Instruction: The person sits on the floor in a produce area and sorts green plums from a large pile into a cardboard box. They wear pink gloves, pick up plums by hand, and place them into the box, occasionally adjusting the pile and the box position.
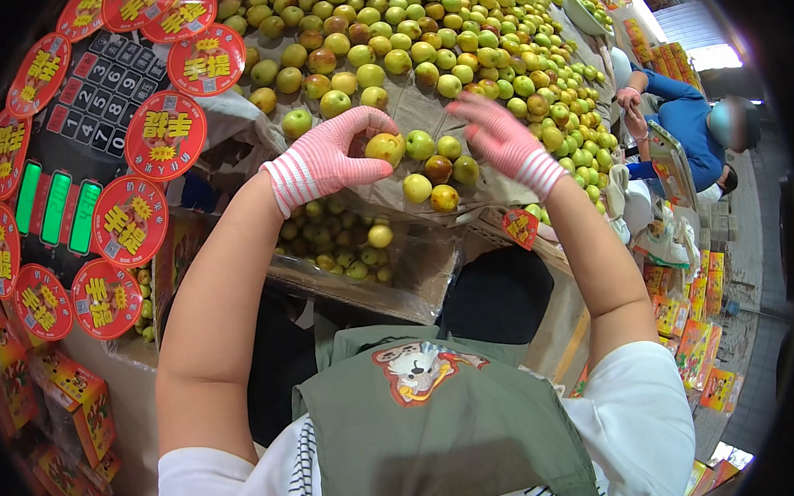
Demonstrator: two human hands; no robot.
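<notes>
Fingers (374,117) of the left hand (329,157), in pink-white striped glove, pinch a round yellow-red fruit (383,148) over the grey cloth-covered bench (372,194); the right hand (506,141) has empty, spread fingers; the brown cardboard box (355,295) contains some fruits; many lie piled, so much seems left.

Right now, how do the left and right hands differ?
Left hand holds a yellow fruit with a reddish tinge; right hand shows no fruit in its grasp.
Left hand's thumb and fingers curve around that fruit; right hand's fingers are extended, open.
Left hand points rightward; right hand points up and left.
Shared: both wear pink gloves, white-striped at the wrist.
</notes>
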